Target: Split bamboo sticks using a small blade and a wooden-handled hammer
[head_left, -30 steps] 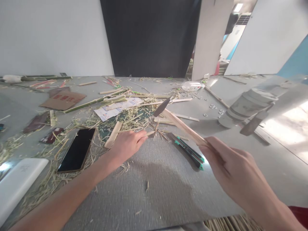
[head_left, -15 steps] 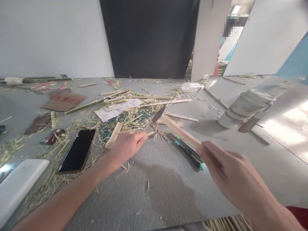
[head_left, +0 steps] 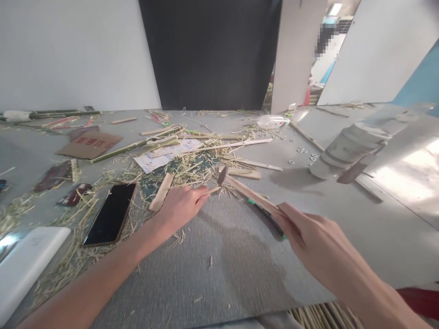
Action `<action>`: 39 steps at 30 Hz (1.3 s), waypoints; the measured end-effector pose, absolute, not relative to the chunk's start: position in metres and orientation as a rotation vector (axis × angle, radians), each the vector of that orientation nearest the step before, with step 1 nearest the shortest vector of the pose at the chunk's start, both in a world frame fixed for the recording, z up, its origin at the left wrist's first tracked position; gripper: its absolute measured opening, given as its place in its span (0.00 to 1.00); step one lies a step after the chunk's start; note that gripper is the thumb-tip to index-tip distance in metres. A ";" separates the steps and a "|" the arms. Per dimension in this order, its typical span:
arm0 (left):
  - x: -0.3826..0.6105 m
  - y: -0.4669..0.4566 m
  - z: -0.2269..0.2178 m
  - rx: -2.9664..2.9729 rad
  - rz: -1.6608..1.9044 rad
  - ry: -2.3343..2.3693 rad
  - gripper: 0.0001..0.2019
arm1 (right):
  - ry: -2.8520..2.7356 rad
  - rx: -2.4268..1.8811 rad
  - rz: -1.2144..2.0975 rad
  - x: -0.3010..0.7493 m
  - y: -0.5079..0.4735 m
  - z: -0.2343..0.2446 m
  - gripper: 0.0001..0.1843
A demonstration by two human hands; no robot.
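Observation:
My right hand (head_left: 305, 228) is wrapped round the wooden handle of a hammer (head_left: 254, 194). Its dark head rests low over the table, at the end of a short pale bamboo stick (head_left: 214, 189); whether the two touch I cannot tell. Thumb and fingers of my left hand (head_left: 185, 198) pinch that stick near the tabletop. Thin splinters (head_left: 233, 193) fan out around the hammer head. Partly under the hammer handle and right hand lies a green and black utility knife (head_left: 265, 217). A flat piece of bamboo (head_left: 162, 192) lies just left of my left hand.
Shavings and bamboo strips (head_left: 236, 144) litter the middle of the table. On the left are a phone (head_left: 111, 214), a white power bank (head_left: 34, 260) and cardboard (head_left: 89, 144). To the right stand a bamboo cylinder (head_left: 346, 153) and several small white rings (head_left: 302, 150).
The hammer head has come down from above the table to the stick's end, and my right hand has tilted with it. My left hand stays in place.

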State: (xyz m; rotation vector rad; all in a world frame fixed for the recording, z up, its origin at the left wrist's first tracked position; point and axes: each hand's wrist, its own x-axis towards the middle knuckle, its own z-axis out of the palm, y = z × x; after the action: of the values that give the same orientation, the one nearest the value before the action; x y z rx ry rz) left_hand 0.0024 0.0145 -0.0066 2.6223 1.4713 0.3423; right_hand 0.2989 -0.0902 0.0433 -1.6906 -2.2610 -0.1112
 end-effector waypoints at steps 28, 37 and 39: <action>0.001 0.015 -0.011 2.684 0.333 1.479 0.17 | -2.071 -1.572 -0.193 0.290 -0.103 0.056 0.10; 0.002 0.014 -0.011 2.664 0.341 1.495 0.16 | -1.968 -1.620 -0.130 0.293 -0.101 0.063 0.12; 0.002 0.014 -0.011 2.657 0.348 1.485 0.16 | -1.957 -1.649 -0.123 0.295 -0.101 0.055 0.12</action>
State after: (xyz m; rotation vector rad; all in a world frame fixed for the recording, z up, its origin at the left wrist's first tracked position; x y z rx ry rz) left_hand 0.0017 0.0141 -0.0110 2.6572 1.4850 0.3480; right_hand 0.2948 -0.1007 0.0555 -1.6494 -1.9575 -0.1229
